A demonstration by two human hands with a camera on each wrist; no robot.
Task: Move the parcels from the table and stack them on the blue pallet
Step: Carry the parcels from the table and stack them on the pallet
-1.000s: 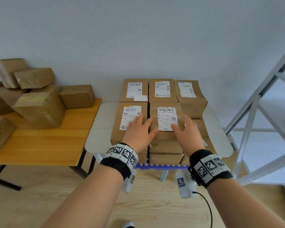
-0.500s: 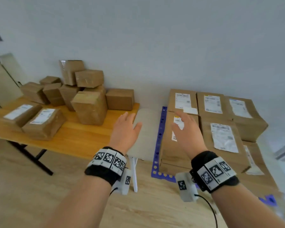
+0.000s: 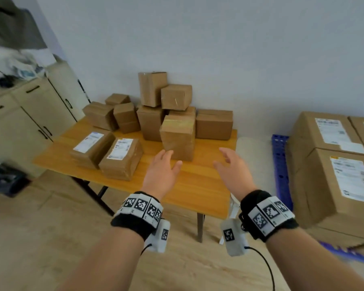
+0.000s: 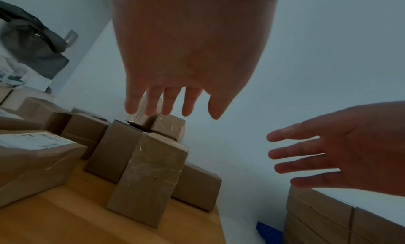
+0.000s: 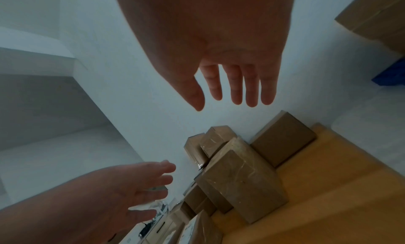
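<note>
- Left hand [image 3: 163, 172] hovers over the wooden table [image 3: 200, 185], palm down, fingers straight and slightly spread, holding nothing.
- Right hand [image 3: 232, 170] hovers beside it over the table's right part, fingers loosely spread, thumb out, holding nothing.
- Both hands sit apart, either side of the near face of a taped parcel [image 3: 178, 136]; neither touches it.
- Left wrist view: left fingers [image 4: 168, 102] extended with small gaps, free in the air above the pile; right hand [image 4: 342, 154] at the right, fingers splayed.
- Right wrist view: right fingers [image 5: 236, 85] straight and close together, thumb apart; left hand [image 5: 122, 192] at lower left, fingers open.
- Taped parcel stands upright on the table, nearest of the pile, with glossy tape across its top and front.
- Behind it, a pile of plain parcels [image 3: 153, 106] against the wall, 2 of them perched on top of the others.
- 1 plain parcel [image 3: 214, 123] sits at the right of the pile, touching the taped parcel's rear corner as far as can be told.
- 2 labelled parcels [image 3: 106, 152] lie flat side by side on the table's left part, labels up, well clear of the hands.
- Blue pallet [image 3: 280, 171] lies on the floor to the right of the table; only its edge shows.
- Stacked parcels [image 3: 332, 162] already sit on the pallet, white labels up, in at least 2 layers.
- Beige cabinet [image 3: 29, 114] stands left of the table against the wall.
</note>
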